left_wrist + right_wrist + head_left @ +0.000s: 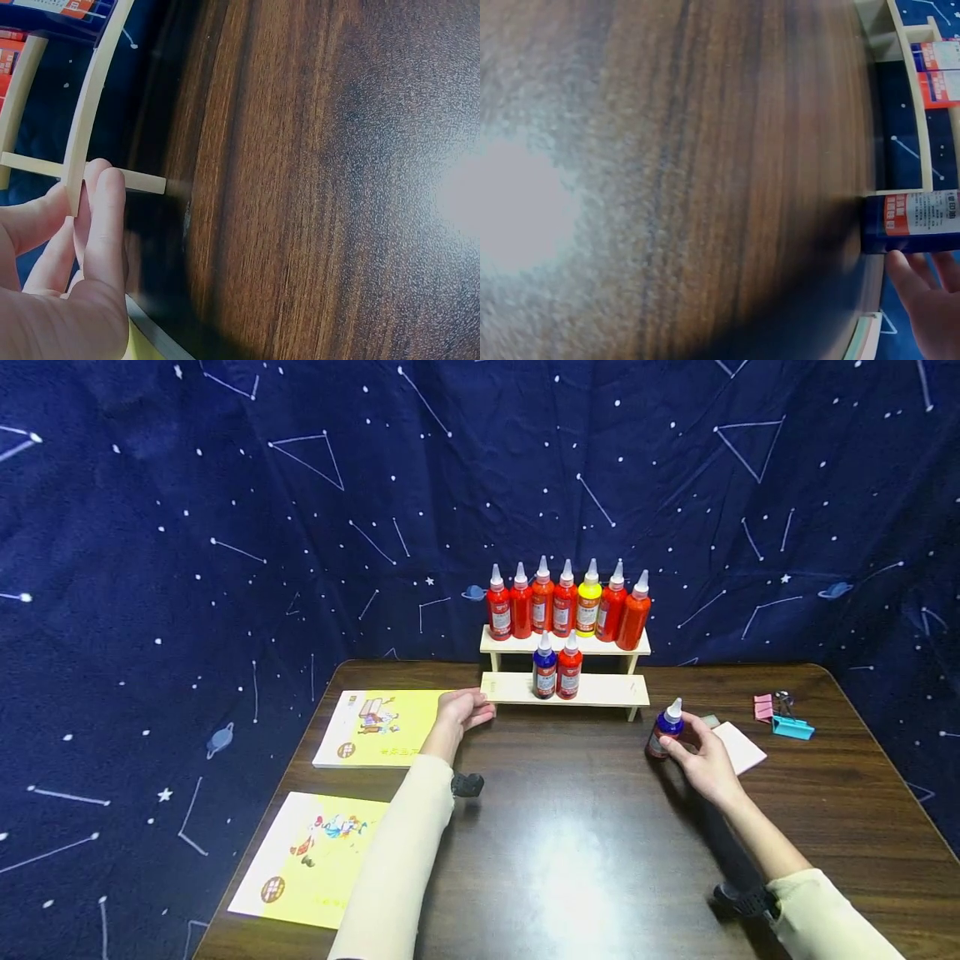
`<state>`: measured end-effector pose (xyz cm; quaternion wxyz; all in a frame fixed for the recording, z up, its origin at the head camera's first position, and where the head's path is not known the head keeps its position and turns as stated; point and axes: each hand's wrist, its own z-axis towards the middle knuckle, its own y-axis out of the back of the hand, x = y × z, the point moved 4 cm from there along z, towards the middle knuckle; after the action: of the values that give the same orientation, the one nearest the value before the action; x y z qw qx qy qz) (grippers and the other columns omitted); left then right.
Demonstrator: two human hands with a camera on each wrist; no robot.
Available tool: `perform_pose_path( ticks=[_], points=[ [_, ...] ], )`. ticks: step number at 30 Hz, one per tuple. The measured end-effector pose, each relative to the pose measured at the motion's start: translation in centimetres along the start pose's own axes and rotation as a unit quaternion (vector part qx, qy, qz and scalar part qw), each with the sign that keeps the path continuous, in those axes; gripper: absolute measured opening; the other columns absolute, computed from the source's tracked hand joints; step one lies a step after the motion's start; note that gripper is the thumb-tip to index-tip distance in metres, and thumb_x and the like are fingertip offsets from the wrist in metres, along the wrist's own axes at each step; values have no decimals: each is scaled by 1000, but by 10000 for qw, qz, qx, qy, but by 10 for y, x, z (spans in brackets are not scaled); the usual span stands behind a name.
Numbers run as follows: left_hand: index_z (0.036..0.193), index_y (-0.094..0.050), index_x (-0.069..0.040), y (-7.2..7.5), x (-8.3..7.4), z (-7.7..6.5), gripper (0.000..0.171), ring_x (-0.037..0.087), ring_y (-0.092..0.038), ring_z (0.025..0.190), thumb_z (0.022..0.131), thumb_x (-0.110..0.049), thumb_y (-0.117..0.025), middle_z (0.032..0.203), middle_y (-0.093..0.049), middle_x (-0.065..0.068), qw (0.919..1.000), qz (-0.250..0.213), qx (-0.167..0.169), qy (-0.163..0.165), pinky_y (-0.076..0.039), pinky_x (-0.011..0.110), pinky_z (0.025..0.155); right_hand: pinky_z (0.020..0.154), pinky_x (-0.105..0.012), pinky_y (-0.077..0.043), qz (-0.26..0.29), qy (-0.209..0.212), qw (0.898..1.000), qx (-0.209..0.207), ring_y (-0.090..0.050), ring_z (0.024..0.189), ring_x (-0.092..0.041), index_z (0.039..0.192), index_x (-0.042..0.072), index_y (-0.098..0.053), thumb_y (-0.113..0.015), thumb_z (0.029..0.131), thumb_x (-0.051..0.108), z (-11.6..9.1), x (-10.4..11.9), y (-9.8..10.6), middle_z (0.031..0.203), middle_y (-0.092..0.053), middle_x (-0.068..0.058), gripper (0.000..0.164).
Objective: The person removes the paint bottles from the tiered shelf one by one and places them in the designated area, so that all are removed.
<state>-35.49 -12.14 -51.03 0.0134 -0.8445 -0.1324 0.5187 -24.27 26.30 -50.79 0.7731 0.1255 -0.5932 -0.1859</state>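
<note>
A two-tier wooden shelf (611,690) stands at the back of the table. At the left end of its lower board, my left hand (462,714) pinches the wood between thumb and fingers; the left wrist view shows this grip on the board (88,112). My right hand (708,764) holds a blue paint bottle (663,731) with a white pointed cap, upright to the right of the shelf, thumb on its near side. On the lower board stand another blue bottle (545,672) and a red bottle (569,672), side by side.
The upper tier carries a row of several red and orange-red bottles (542,606) and one yellow bottle (588,606). Two yellow-covered books (408,735) lie at the left. Behind my right hand are a white paper pad (738,747), a pink clip (762,707) and a teal binder clip (792,727).
</note>
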Motion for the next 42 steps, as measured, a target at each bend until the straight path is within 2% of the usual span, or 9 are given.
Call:
perform_pose_path(
  ticks=[5, 12, 17, 21, 24, 27, 32, 36, 42],
  points=[
    [126, -56, 7, 0, 0, 1, 37, 19, -70, 70, 89, 6, -59, 107, -67, 24, 10000, 6, 28, 52, -60, 34, 74, 83, -1, -40, 19, -39, 10000, 29, -52, 99, -3, 133, -11, -43, -62, 92, 4, 0, -2, -2, 115, -58, -32, 48],
    [126, -57, 6, 3, -1, 2, 36, 19, -70, 70, 90, 5, -59, 109, -67, 25, 10000, 33, 0, 78, -60, 34, 73, 88, -7, -43, -61, -27, 9999, 146, -55, 108, -29, 134, -12, -40, -61, 93, 8, 0, 1, -3, 118, -56, -33, 50],
    [127, -56, 6, 3, -1, 0, 37, 17, -69, 66, 90, 5, -58, 113, -64, 26, 9999, 67, -13, 90, -59, 34, 75, 92, -23, -51, 20, 189, 9998, -59, -55, 105, -15, 134, -15, -39, -65, 88, 0, -2, 28, 1, 119, -54, -35, 55],
    [127, -56, 5, 2, -2, -1, 37, 18, -69, 66, 90, 5, -58, 115, -63, 27, 9999, 40, -22, 96, -58, 36, 78, 86, -14, -49, 120, 485, 9969, -604, -54, 104, -12, 133, -11, -43, -68, 84, -5, 0, 55, 8, 121, -54, -32, 55],
    [127, -56, 5, 1, -2, 0, 37, 19, -70, 70, 90, 5, -58, 115, -63, 27, 9999, 53, -16, 114, -58, 36, 80, 90, -10, -42, -274, 1083, 9878, -1083, -53, 110, -19, 134, -2, -48, -71, 82, -2, 5, 66, 14, 125, -54, -25, 57],
    [126, -57, 4, 2, -1, 1, 36, 19, -70, 71, 90, 5, -58, 111, -65, 26, 9999, 45, -36, 126, -58, 36, 80, 102, -21, -39, -860, 1922, 9679, -1372, -49, 120, -26, 134, 6, -52, -74, 78, 2, 12, 83, 15, 131, -53, -16, 60],
    [125, -58, 5, 1, -1, 1, 35, 19, -70, 69, 90, 4, -59, 101, -69, 23, 9999, 11, -47, 91, -58, 36, 78, 107, -42, -35, -1578, 2737, 9425, -1091, -43, 125, -34, 137, 10, -51, -75, 77, 8, 25, 123, 1, 139, -48, -11, 65],
    [125, -57, 5, -1, -1, -1, 35, 22, -71, 76, 90, 4, -58, 106, -67, 25, 9999, 86, -34, 75, -58, 37, 80, 104, -49, -36, -1750, 2515, 9504, -535, -37, 128, -36, 141, 10, -45, -77, 77, 13, 40, 136, -25, 142, -42, -15, 72],
    [125, -57, 5, 0, 0, -1, 34, 24, -71, 80, 91, 4, -58, 112, -65, 26, 9998, 143, -106, 47, -58, 35, 78, 111, -53, -30, -1360, 1153, 9829, 456, -33, 134, -38, 146, 2, -32, -74, 83, 19, 74, 120, -68, 146, -35, -22, 79]
  ],
)
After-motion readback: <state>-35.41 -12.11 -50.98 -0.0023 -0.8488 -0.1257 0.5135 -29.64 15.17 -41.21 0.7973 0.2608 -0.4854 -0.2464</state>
